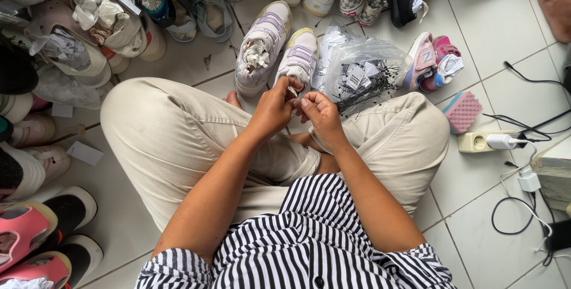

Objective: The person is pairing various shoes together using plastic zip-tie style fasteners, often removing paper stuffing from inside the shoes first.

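Hands: left hand [275, 109] and right hand [318, 114] meet at frame centre, fingers pinched together on a small pale tag [292, 91]; grip detail too small to tell.
Sneaker: lilac-and-white sneaker [299, 58] lies at 12 o'clock, just beyond the fingertips.
Bag: clear bag of black tag fasteners [364, 75] at 1 o'clock.
Judgement: steady pinch close to the sneaker likely works best.

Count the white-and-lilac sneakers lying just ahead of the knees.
2: one sneaker stuffed with paper on the tiled floor, the second sneaker beside it, right above the left hand and right hand. None look hidden.
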